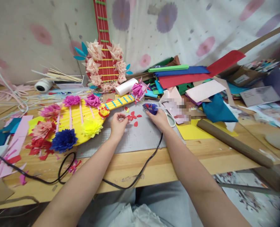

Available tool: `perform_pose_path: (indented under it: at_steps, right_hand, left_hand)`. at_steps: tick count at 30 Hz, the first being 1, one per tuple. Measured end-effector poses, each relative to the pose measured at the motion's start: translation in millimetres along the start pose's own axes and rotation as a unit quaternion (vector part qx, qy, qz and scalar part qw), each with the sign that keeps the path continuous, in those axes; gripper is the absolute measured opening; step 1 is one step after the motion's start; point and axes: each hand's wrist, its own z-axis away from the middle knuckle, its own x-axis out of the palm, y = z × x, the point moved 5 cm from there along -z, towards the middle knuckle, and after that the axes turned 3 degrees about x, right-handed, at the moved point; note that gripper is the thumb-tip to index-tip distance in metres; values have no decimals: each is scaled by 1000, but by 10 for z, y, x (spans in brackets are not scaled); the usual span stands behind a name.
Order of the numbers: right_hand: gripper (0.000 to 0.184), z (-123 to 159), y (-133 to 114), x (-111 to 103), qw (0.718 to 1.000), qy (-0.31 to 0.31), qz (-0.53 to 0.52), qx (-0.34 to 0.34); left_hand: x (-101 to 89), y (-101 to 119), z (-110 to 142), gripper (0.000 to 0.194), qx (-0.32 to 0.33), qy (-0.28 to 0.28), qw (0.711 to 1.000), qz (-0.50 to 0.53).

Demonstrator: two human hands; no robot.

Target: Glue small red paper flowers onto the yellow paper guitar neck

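My left hand (119, 125) is pinched over the grey cutting mat (140, 138). Its fingers are closed on a thin stick (124, 110), beside a small yellow and red paper piece. Right by the fingertips lie several red paper petals (136, 124). My right hand (160, 118) is wrapped round a blue hot glue gun (151, 108), its black cord (151, 157) trailing over the table edge. Left of my hands lies a yellow paper guitar (76, 117) with colourful paper flowers on it. Scissors (171, 119) rest next to my right wrist, handle showing.
A red guitar (106, 67) with pale paper roses stands against the back curtain. Coloured paper rolls and sheets (184, 77) pile up at the back right. A brown tube (234, 143) lies on yellow paper (189, 131). Wooden sticks (59, 75) sit at the back left.
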Motion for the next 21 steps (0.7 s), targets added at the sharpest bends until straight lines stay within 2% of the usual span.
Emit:
perform_pose_path:
  at_steps: [3,6,9,11,13,15,16,18,21]
  right_hand:
    - [55,28,-48,-140,998,43,-44,-15]
    - [66,144,-184,-420,980,177,-68,-65]
    - [55,390,-428,-613,948,281,-50,-137]
    - [46,541,-595,-591,942,286,-34,-173]
    - [36,626,-729,-436,948,235,-56,-209]
    - [27,628,-798,-171,958,136,-122,-221]
    - [26,604,-802,-14,961,79,-165,-206]
    - [27,533,-753,307,958,-29,-254,-126]
    - [22,479,-687,675,926,-150,-345,-10]
  left_hand:
    - [7,9,16,22,-15,1,999,29]
    - [7,14,34,24,-35,8,998,60]
    - [22,0,61,26,-70,10,993,91]
    - [33,-11,81,28,-96,12,989,111]
    - [38,-15,97,30,-118,19,984,134]
    - [35,-17,110,33,-138,32,978,152]
    - [31,-16,115,34,-145,40,976,159]
    - [21,-11,120,36,-156,54,971,175]
    - [4,-3,117,36,-160,72,964,200]
